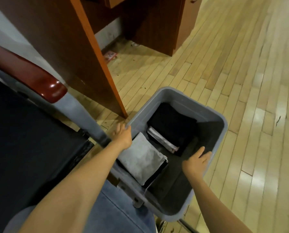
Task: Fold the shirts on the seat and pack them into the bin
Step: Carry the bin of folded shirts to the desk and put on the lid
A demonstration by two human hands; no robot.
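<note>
Shirts, folded, lie inside the grey bin [209, 132], which stands on the floor at 5 o'clock from the view's centre. A grey shirt [140, 158] rests at the bin's 8 o'clock side. A black shirt [172, 121] tops a stack at its 12 o'clock end, over a pale striped layer [162, 140].

The left hand [122, 135] grasps the bin's rim at 9 o'clock, thumb inside and fingers outside. The right hand [197, 163] lies on the rim at 4 o'clock with fingers spread; whether they curl over the edge cannot be told.

A dark seat [31, 132] with a glossy red-brown armrest [39, 78] stands at 9 o'clock, just beside the bin. A wooden desk panel [83, 56] rises at 11 o'clock. A red scrap of paper [110, 55] lies beneath the desk. Pale wood-strip flooring [241, 81] spreads from 12 to 4 o'clock.

The person's denim-clad leg [120, 212] covers the bin's near corner, and the grey shirt hides what lies beneath it.
</note>
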